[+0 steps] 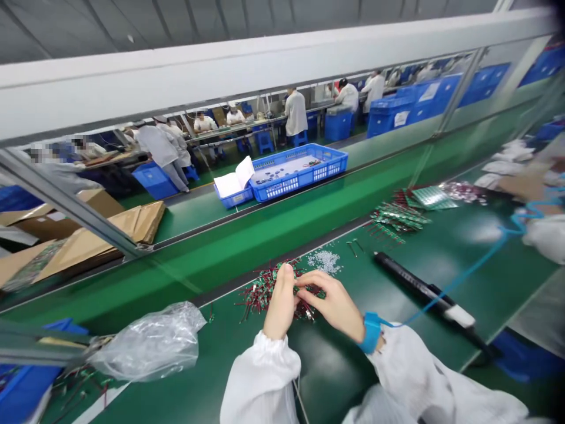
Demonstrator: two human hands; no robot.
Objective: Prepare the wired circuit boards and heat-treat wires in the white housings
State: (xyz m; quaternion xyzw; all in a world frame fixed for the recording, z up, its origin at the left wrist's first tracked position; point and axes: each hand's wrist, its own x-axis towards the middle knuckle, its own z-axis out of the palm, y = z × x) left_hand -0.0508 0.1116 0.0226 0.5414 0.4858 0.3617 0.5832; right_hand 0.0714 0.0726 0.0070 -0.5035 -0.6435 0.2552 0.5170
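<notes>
My left hand (280, 303) and right hand (333, 303) meet over a green worktable (247, 338), directly at a heap of small wired parts (260, 291) with red leads and bits of green board. The left is held upright, its fingers close together; the right reaches across from the other side, thumb and forefinger drawn narrow against the left. I cannot tell whether either hand grips a part, as the fingers hide what lies between them. The heap sits on the table behind and beneath the hands, spilling out to both sides

Just beyond the right hand lies a scatter of tiny pale pieces (324, 261), with two thin pins (352, 248) beside it. A blue wrist strap (371, 333) circles my right wrist, its coiled blue cord (470, 271) running off to the right above a black pen-shaped tool (408, 282). Farther back on that side, a stack of green boards (399, 217) rests near the table's far edge; a crumpled clear plastic bag (154, 347) lies to the left

Across the green strip behind the table, a blue basket (300, 174) holds loose small parts next to white papers (233, 179), while people in white coats (295, 112) occupy the background
</notes>
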